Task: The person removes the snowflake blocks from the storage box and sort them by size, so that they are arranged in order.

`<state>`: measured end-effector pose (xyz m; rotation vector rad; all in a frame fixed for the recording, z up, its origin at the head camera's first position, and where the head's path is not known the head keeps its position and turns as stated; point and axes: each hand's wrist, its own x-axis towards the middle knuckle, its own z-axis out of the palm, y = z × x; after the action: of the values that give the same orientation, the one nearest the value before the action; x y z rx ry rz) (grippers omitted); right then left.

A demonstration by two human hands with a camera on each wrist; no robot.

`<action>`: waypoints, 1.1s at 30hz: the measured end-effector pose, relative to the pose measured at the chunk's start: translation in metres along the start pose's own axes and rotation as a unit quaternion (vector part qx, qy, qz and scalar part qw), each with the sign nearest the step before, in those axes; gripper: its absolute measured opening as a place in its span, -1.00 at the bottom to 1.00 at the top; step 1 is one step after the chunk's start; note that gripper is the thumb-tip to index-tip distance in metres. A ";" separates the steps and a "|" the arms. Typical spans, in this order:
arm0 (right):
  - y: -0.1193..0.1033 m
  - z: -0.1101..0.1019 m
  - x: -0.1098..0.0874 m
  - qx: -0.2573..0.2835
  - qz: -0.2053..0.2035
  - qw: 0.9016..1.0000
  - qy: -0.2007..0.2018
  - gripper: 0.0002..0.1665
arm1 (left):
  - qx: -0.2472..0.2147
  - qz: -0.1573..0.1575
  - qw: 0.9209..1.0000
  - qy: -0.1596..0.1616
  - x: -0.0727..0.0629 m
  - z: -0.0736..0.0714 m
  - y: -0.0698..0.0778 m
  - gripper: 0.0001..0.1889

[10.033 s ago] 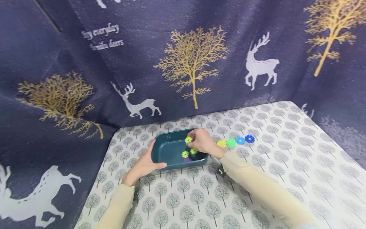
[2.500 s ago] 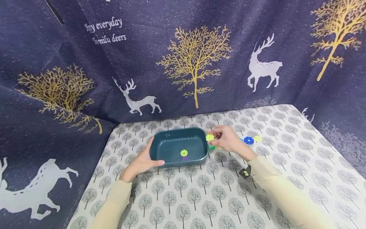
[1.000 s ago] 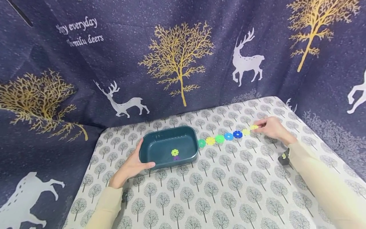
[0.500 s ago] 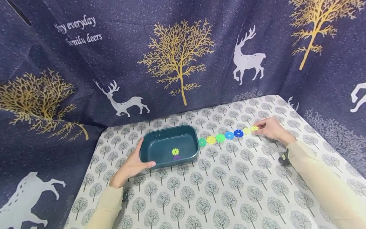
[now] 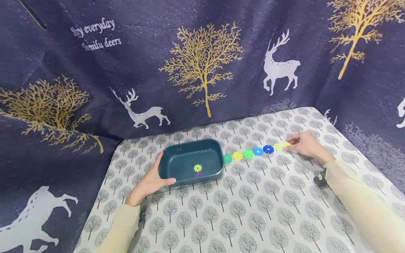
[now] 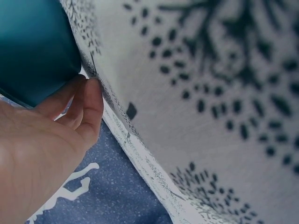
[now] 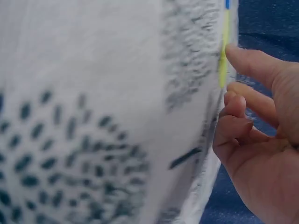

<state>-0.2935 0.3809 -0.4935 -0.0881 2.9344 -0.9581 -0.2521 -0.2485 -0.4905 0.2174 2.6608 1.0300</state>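
Note:
My left hand [image 5: 150, 181] grips the left end of a dark teal plastic basin [image 5: 177, 181], thumb over its front rim. In the left wrist view the fingers [image 6: 91, 105] lie against the basin's outer wall [image 6: 37, 51]. Inside lie a yellow-green flower-shaped disc [image 5: 197, 168] and a purple one [image 5: 199, 174]. My right hand [image 5: 305, 144] pinches a yellow-green disc [image 5: 285, 144] at the right end of a row on the table. The right wrist view has the thumb touching a thin yellow edge [image 7: 224, 56], the forefinger close to its end.
Leftward from the held disc run another yellow-green disc [image 5: 277, 146], a dark blue [image 5: 268, 149], a light blue [image 5: 257, 151], a green [image 5: 248, 154], a yellow [image 5: 237, 156] and a darker green disc [image 5: 227, 158] beside the basin. A deer-patterned curtain [image 5: 142, 70] stands behind.
Earlier the right hand took a yellow-green disc from the basin and carried it right to the row's end. Over the last second both hands hold nearly still while the view shifts slightly.

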 end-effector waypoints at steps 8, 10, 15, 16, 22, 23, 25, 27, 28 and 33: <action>-0.038 -0.009 -0.005 0.005 -0.024 1.000 0.015 -0.38 | 0.003 0.000 1.000 0.002 0.001 -0.001 0.001 0.46; -0.056 -0.007 -0.004 0.014 -0.042 0.999 0.011 -0.41 | 0.008 -0.003 1.000 0.002 0.000 -0.002 0.000 0.46; -0.100 0.009 -0.004 0.046 -0.080 0.996 -0.011 -0.45 | 0.015 -0.005 1.000 0.001 0.000 -0.003 0.000 0.45; -0.108 0.014 -0.004 0.048 -0.088 0.995 -0.014 -0.46 | 0.015 -0.005 1.000 0.000 0.001 -0.003 0.000 0.45; -0.158 0.050 -0.006 0.076 -0.141 0.986 -0.044 -0.54 | 0.002 -0.007 1.000 -0.001 0.002 0.000 -0.001 0.45; -0.167 0.057 -0.006 0.083 -0.151 0.984 -0.052 -0.54 | 0.000 -0.008 1.000 -0.001 0.002 0.000 -0.001 0.45; -0.184 0.071 -0.006 0.088 -0.168 0.979 -0.070 -0.54 | -0.001 -0.010 1.000 0.000 0.001 0.000 -0.002 0.45; -0.201 0.084 -0.005 0.094 -0.187 0.974 -0.085 -0.53 | 0.000 -0.010 1.000 0.002 0.002 0.000 -0.003 0.44; -0.208 0.091 -0.005 0.095 -0.194 0.972 -0.094 -0.54 | 0.001 -0.010 1.000 0.002 0.002 0.000 -0.003 0.44; -0.240 0.117 0.000 0.073 -0.220 0.963 -0.137 -0.53 | 0.002 -0.009 1.000 0.001 0.002 -0.001 -0.002 0.45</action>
<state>-0.2763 0.1187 -0.4455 -0.8244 2.6234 -1.1008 -0.2547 -0.2497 -0.4918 0.1938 2.6618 1.0192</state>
